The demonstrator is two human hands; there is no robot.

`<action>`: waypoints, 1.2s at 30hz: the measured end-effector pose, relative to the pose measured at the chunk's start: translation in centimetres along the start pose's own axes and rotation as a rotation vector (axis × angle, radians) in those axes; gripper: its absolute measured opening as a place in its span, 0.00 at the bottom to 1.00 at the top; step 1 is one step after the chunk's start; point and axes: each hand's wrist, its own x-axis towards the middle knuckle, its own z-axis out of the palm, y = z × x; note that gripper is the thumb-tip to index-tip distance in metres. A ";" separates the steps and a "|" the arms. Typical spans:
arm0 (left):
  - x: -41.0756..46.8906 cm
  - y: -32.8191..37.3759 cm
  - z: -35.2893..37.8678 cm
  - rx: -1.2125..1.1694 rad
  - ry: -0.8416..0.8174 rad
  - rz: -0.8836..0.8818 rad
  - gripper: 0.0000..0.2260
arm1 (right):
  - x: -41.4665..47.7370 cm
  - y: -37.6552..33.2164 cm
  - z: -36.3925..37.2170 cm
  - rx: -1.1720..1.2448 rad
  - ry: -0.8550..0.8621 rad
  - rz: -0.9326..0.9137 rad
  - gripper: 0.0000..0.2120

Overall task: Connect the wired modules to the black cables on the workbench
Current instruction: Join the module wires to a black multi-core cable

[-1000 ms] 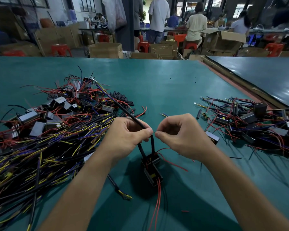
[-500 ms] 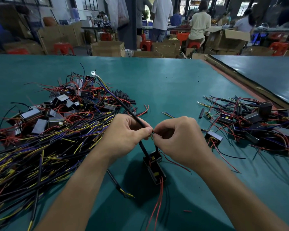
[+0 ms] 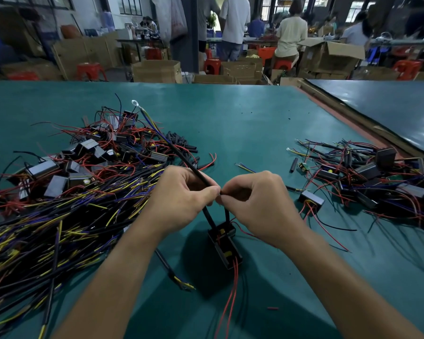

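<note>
At a green workbench [image 3: 242, 123], a worker's left hand [image 3: 181, 196] grips a black cable [image 3: 179, 152] while the right hand [image 3: 260, 204] pinches a thin lead [image 3: 227, 215] rising from the module [image 3: 227, 250] just below, between the wrists. The fingertips [image 3: 214, 192], slightly apart a second ago, now meet, suggesting the joint is being made but is not yet finished.

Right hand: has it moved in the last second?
Yes. The right hand, pinching a wire, shifted left, off the loose module it overlapped before, to meet the left hand on the cable.
</note>
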 end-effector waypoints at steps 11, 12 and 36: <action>0.0 -0.3 -0.1 0.063 -0.031 0.049 0.06 | 0.5 -0.1 -0.3 0.248 -0.175 0.185 0.08; 0.0 -0.2 -0.1 0.065 -0.035 0.053 0.06 | 0.5 -0.1 -0.3 0.287 -0.192 0.210 0.08; 0.5 -1.0 0.6 -0.160 0.062 -0.220 0.11 | 0.4 0.9 -0.6 -0.021 -0.069 -0.165 0.05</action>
